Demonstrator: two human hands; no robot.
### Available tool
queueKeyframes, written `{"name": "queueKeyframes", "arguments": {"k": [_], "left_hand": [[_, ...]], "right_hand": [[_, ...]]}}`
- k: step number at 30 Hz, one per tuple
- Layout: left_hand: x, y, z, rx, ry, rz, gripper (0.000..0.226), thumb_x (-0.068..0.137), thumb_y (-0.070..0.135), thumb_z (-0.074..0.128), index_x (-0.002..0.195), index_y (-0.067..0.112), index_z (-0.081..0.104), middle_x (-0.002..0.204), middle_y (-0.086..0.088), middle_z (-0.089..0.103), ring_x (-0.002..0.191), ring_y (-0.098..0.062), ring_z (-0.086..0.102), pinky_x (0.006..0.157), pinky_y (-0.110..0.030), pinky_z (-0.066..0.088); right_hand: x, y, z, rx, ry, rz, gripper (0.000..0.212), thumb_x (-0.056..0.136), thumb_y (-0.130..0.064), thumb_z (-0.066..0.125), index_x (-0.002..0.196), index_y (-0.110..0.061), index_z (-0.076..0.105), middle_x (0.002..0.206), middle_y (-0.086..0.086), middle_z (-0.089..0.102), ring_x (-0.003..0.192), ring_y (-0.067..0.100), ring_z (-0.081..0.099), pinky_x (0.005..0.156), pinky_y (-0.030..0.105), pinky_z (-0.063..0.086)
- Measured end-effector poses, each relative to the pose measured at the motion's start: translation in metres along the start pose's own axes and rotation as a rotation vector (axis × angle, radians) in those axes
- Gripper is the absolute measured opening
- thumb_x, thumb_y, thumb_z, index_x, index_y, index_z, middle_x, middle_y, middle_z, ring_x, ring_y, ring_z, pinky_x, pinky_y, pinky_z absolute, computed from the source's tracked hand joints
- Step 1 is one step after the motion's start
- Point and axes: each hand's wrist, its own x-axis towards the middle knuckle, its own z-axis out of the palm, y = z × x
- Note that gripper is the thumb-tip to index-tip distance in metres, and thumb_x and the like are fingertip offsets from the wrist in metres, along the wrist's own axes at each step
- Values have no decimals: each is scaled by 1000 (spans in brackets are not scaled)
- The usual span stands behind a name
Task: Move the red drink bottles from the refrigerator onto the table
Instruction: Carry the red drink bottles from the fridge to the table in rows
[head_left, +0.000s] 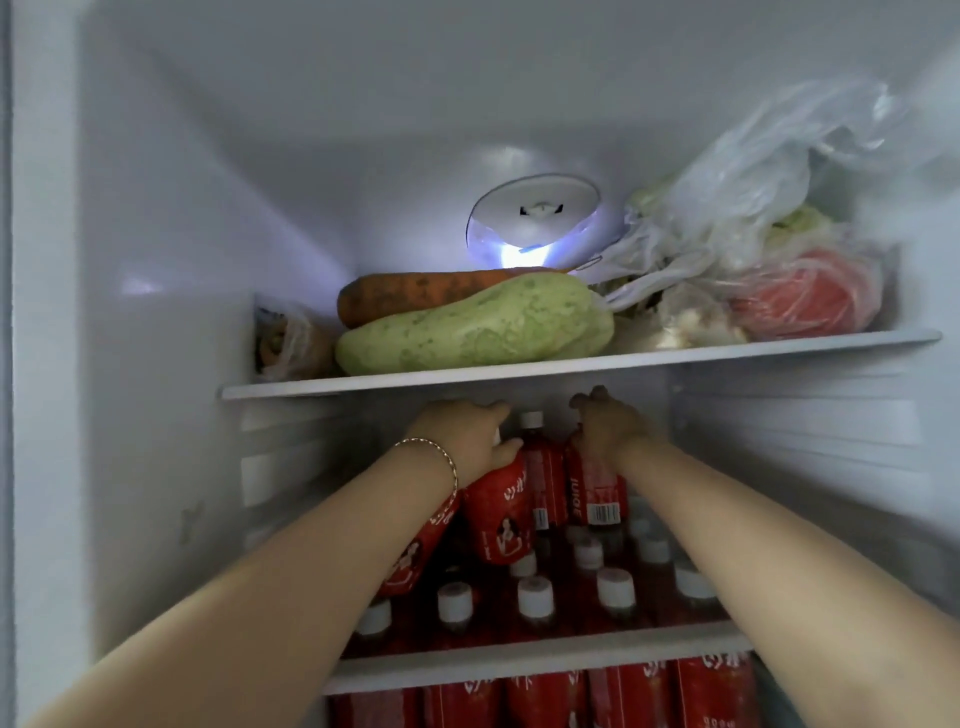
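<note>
**Two bottles gripped inside the refrigerator, lift-out pending**

Nearest the lens: left forearm (260, 597) and right forearm (753, 545), both stretched into the refrigerator. A thin bracelet (441, 457) sits on the left wrist.

Landmark for positions: the vegetable shelf (571, 364).

- Left hand (467, 441): just below the vegetable shelf, fingers curled over the neck of a tilted bottle (498, 514). The thumb presses on its shoulder. The bottle leans with its top toward the back.
- Right hand (608, 426): also just below the vegetable shelf, fingers closed down over the top of the barcode bottle (592, 488). Its cap is hidden under the hand.
- Between the two hands stands a middle bottle (543, 467), upright, white cap showing, not held.
- Under the vegetable shelf and nearer the door: rows of red drink bottles (535, 597), seen mostly as white caps. More red bottles (623, 696) fill the tier further down.
- On the vegetable shelf: a pale green squash (478, 327), a carrot (415, 293) behind it, bagged produce (753, 208) to the right.

Step in hand, as I read it: the grasp, one bottle per hand, neither yet out. The table is not in view.

Next move calls for lifting each bottle above the front-row caps while staying clear of the shelf edge overhead, then drawing both back toward the door. Headroom looks tight. Risk: a bottle base could knock over the front rows or the middle bottle.
</note>
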Motion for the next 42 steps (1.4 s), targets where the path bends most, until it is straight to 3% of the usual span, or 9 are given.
{"name": "queueKeyframes", "arguments": {"k": [12, 14, 17, 21, 25, 29, 33, 37, 42], "left_hand": [[-32, 20, -10, 256, 59, 236, 48, 94, 48, 36, 112, 7, 52, 111, -12, 64, 100, -31, 62, 68, -32, 37], [-40, 26, -9, 294, 54, 324, 50, 95, 46, 35, 115, 2, 48, 108, -15, 66, 96, -33, 63, 65, -32, 32], [-50, 34, -7, 319, 47, 420, 50, 96, 42, 33, 118, -2, 44, 106, -19, 66, 94, -34, 63, 63, -32, 32], [-61, 34, -16, 301, 39, 448, 44, 97, 39, 32, 111, -1, 46, 103, -20, 65, 93, -34, 61, 50, -29, 20], [-74, 35, -36, 316, 79, 360, 50, 96, 42, 31, 114, -3, 45, 103, -18, 65, 94, -34, 61, 48, -27, 17], [-102, 49, -73, 333, 51, 305, 47, 95, 41, 34, 108, -2, 48, 99, -16, 67, 93, -32, 62, 51, -26, 26], [-141, 53, -122, 355, 284, 182, 36, 74, 43, 54, 60, 10, 53, 46, -7, 58, 41, -25, 59, 44, -19, 21], [-194, 69, -160, 198, 91, -137, 37, 92, 43, 38, 72, 12, 37, 69, -4, 57, 66, -28, 57, 55, -27, 29], [-284, 82, -185, 134, -106, -430, 47, 92, 49, 37, 64, 11, 36, 73, -6, 49, 72, -26, 50, 64, -28, 37]], "right_hand": [[-91, -17, -21, -285, 223, -152, 44, 91, -43, 47, 123, -12, 48, 115, 7, 66, 105, 27, 64, 72, 27, 42], [-108, -15, -19, -281, 253, -195, 46, 82, -45, 60, 113, -11, 57, 95, 6, 72, 85, 26, 70, 60, 24, 41], [-125, -19, -25, -333, 322, -188, 50, 35, -48, 87, 66, -14, 67, 41, 1, 58, 32, 19, 56, 37, 16, 22], [-147, -27, -43, -386, 293, -179, 45, 58, -43, 81, 83, -10, 63, 58, 6, 67, 50, 26, 66, 46, 21, 26], [-165, -33, -51, -228, 391, -132, 50, 23, -32, 89, 51, -11, 53, 32, 2, 47, 21, 22, 46, 51, 10, 1], [-191, -47, -67, -210, 492, -233, 50, 20, -33, 88, 50, -12, 52, 34, 1, 48, 22, 21, 47, 51, 10, 3], [-224, -56, -98, -245, 597, -338, 50, 44, -42, 88, 69, -9, 61, 51, 3, 60, 39, 26, 60, 44, 16, 18], [-267, -72, -127, -47, 489, -472, 26, 84, -40, 57, 83, -16, 47, 89, 4, 67, 85, 30, 66, 47, 27, 18], [-327, -110, -121, 118, 179, -574, 34, 87, -37, 47, 61, -22, 30, 92, 5, 66, 90, 29, 62, 55, 28, 28]]}}
